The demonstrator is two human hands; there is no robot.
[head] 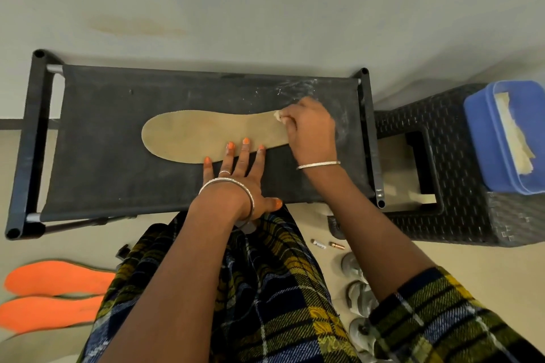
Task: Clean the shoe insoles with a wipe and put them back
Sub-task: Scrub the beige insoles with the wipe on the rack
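Note:
A tan insole [200,134] lies flat on the black fabric shelf of a rack [118,162], toe end to the left. My left hand [239,177] lies flat on the shelf, its straight fingertips pressing the insole's near edge. My right hand [309,130] is curled over the insole's heel end and pinches a small white wipe [278,115] against it. Two orange insoles [56,295] lie on the floor at the lower left.
A black woven stool [448,174] stands right of the rack and bears a blue tub [483,138] with wipes in it. Grey shoes [358,298] sit on the floor by my right knee, next to two small tubes [327,244]. A pale wall rises behind the rack.

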